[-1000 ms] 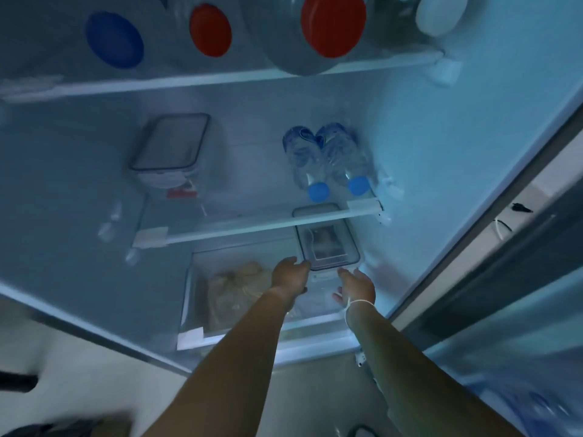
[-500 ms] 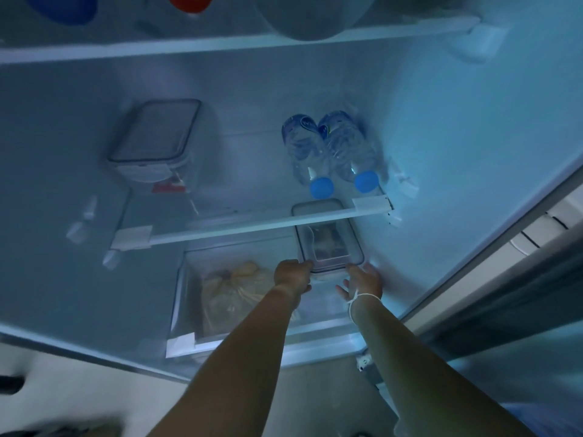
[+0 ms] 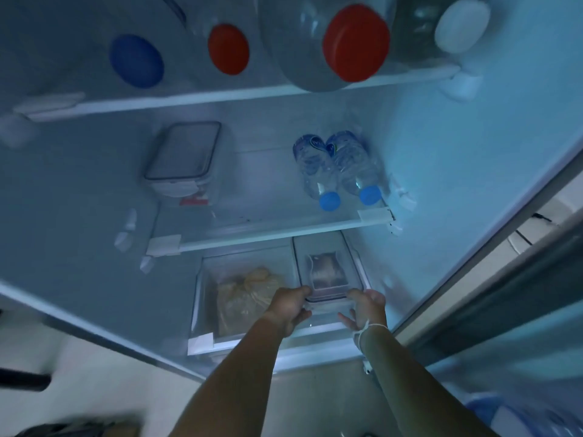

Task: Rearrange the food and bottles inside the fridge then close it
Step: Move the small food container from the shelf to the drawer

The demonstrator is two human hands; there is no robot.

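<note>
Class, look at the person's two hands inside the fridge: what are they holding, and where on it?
Both hands, left and right, hold the clear lidded food container by its near corners.

Top shelf bottles are chopped off by the frame edge, so only the caps and shoulders show: a blue cap [image 3: 136, 60], two red ones [image 3: 228, 48] [image 3: 356, 42] and a white one [image 3: 462, 26]. What's inside the lidded container [image 3: 325, 272] is just a murky pale lump, can't tell what. Its near rim is covered by the left hand [image 3: 288, 307] and right hand [image 3: 367, 309], and the fingers [image 3: 347, 320] mostly disappear underneath. The bag [image 3: 246, 294] in the drawer is too blurry to make out. Dark stuff at bottom left [image 3: 63, 428] is smeared and cut off.
</note>
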